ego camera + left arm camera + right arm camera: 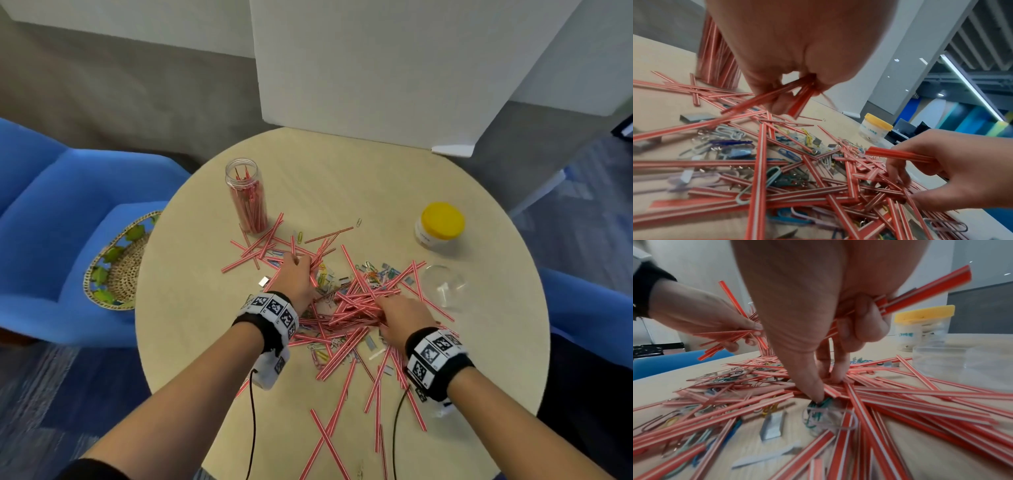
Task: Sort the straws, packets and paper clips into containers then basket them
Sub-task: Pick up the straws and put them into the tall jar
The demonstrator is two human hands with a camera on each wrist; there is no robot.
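Red-and-white striped straws (356, 305) lie in a loose heap on the round table (342, 178), mixed with coloured paper clips (373, 274) and small grey packets (263, 281). My left hand (303, 265) hovers over the heap's left side, its fingers curled round a bundle of straws (797, 94). My right hand (385, 310) is down in the middle of the heap. Its outer fingers clamp a straw bundle (920, 292) against the palm, while its thumb and fingertips (818, 395) pinch at straws in the pile. A tall clear jar (246, 195), partly filled with straws, stands at the back left.
A yellow-lidded jar (440, 222) stands at the right, with an open clear container (443, 284) in front of it. A woven basket (116, 263) sits on the blue chair (51, 212) left of the table. White panels (376, 68) rise behind the table.
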